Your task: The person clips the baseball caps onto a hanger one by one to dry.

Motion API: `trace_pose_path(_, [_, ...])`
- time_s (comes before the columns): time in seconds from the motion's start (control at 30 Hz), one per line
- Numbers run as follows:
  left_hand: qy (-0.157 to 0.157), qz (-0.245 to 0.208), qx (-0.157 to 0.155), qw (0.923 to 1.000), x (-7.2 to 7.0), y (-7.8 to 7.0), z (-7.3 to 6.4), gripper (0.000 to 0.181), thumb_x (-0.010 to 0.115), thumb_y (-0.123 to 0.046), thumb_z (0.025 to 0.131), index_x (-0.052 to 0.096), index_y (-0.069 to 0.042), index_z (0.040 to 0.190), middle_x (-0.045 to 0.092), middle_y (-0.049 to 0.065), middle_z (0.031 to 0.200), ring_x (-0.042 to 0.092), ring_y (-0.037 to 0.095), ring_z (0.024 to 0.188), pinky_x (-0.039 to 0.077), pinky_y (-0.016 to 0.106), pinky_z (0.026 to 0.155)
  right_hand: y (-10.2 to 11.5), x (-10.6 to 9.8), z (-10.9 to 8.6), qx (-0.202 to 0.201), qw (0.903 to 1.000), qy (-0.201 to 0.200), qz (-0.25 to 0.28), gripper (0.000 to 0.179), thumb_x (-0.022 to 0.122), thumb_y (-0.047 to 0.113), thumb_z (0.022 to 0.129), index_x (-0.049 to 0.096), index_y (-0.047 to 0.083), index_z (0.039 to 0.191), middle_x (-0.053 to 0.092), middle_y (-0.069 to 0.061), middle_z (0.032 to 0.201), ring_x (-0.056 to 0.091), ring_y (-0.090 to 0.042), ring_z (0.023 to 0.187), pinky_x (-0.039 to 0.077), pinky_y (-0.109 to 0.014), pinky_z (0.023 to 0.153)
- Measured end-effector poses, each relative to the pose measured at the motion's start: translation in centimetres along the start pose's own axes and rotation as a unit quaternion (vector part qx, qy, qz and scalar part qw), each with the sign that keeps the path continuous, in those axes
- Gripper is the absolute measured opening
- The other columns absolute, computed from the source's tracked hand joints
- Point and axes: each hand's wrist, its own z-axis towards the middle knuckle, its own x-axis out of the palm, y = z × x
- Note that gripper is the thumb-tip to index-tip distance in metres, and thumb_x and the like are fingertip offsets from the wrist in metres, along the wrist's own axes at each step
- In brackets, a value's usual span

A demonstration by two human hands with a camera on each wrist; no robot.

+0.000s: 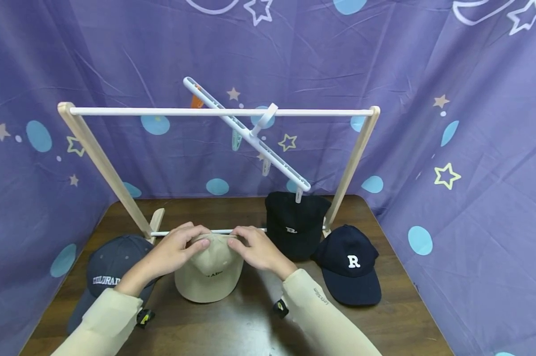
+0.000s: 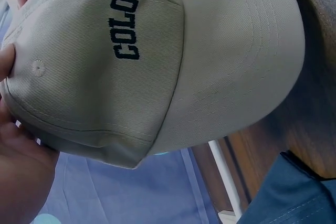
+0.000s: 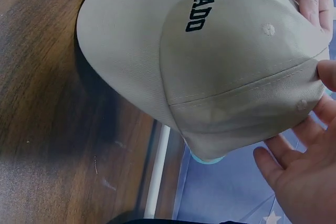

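A beige baseball cap [image 1: 207,289] with dark lettering is between both hands, its brim toward me and its crown up. My left hand [image 1: 172,249] pinches the left side of the crown's back, thumb on the outside. On the opposite side my right hand [image 1: 261,249] grips the crown the same way. The left wrist view shows the left thumb on the cap [image 2: 136,82], with the other fingers partly hidden behind it. In the right wrist view the right fingers pass behind the cap [image 3: 226,72].
A wooden rack with a white top rod [image 1: 139,111] carries a slanted white clip hanger [image 1: 276,160] with several clips. To the left lies a dark grey cap [image 1: 116,262]; to the right are a black cap [image 1: 294,222] and a navy cap [image 1: 350,267] with a white R.
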Motion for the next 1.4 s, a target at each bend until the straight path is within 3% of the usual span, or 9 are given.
trace_pose_path(0.17, [-0.003, 0.003, 0.009, 1.0000, 0.1, -0.1, 0.1, 0.012, 0.070, -0.025, 0.105, 0.075, -0.026, 0.116, 0.062, -0.011, 0.094, 0.051, 0.008, 0.082, 0.044, 0.030, 0.071, -0.2, -0.2, 0.0, -0.010, 0.9999, -0.009, -0.003, 0.017, 0.059, 0.030, 0.108, 0.071, 0.019, 0.102, 0.063, 0.006, 0.085, 0.056, -0.010, 0.082, 0.045, -0.026, 0.075])
trace_pose_path(0.33, [-0.005, -0.001, 0.018, 0.9998, 0.5, -0.1, 0.1, 0.012, 0.072, -0.027, 0.103, 0.075, -0.027, 0.115, 0.072, -0.012, 0.107, 0.063, 0.007, 0.095, 0.051, 0.032, 0.082, 0.0, -0.4, -0.1, -0.018, 0.9998, -0.004, 0.007, 0.013, 0.062, 0.024, 0.109, 0.071, 0.017, 0.103, 0.062, 0.006, 0.085, 0.055, -0.010, 0.080, 0.045, -0.025, 0.072])
trace_pose_path(0.5, [-0.004, -0.001, 0.002, 1.0000, 0.9, -0.3, 0.3, 0.014, 0.074, -0.035, 0.102, 0.078, -0.028, 0.113, 0.074, -0.012, 0.109, 0.068, 0.011, 0.102, 0.053, 0.035, 0.087, 0.3, -0.7, -0.2, -0.025, 0.9997, 0.005, -0.003, 0.012, 0.062, 0.023, 0.109, 0.070, 0.016, 0.104, 0.063, 0.005, 0.087, 0.055, -0.010, 0.081, 0.045, -0.025, 0.073])
trace_pose_path(0.9, [0.007, 0.024, 0.022, 0.9995, 0.9, -0.7, 1.3, 0.011, 0.072, -0.034, 0.102, 0.078, -0.029, 0.110, 0.073, -0.014, 0.107, 0.064, 0.011, 0.100, 0.050, 0.038, 0.085, 0.2, -2.3, -0.3, -0.044, 0.9986, 0.018, -0.021, 0.009, 0.066, 0.021, 0.107, 0.067, 0.015, 0.101, 0.058, 0.007, 0.081, 0.055, -0.009, 0.077, 0.045, -0.023, 0.072])
trace_pose_path(1.23, [0.012, 0.009, 0.043, 0.9989, 1.0, -0.8, 1.6, 0.007, 0.071, -0.030, 0.104, 0.076, -0.030, 0.108, 0.071, -0.015, 0.104, 0.060, 0.009, 0.096, 0.049, 0.035, 0.081, 0.3, -3.7, -0.3, -0.044, 0.9976, 0.044, -0.031, 0.010, 0.065, 0.023, 0.107, 0.069, 0.015, 0.103, 0.057, 0.008, 0.080, 0.055, -0.009, 0.077, 0.045, -0.024, 0.071])
trace_pose_path(1.4, [0.012, 0.030, 0.045, 0.9984, 1.2, -1.0, 2.0, 0.006, 0.070, -0.032, 0.104, 0.074, -0.031, 0.108, 0.069, -0.018, 0.102, 0.059, 0.008, 0.097, 0.045, 0.042, 0.091, 0.2, -4.4, -0.1, -0.054, 0.9969, 0.043, -0.038, 0.012, 0.066, 0.024, 0.107, 0.070, 0.014, 0.102, 0.057, 0.008, 0.078, 0.054, -0.008, 0.073, 0.045, -0.024, 0.069])
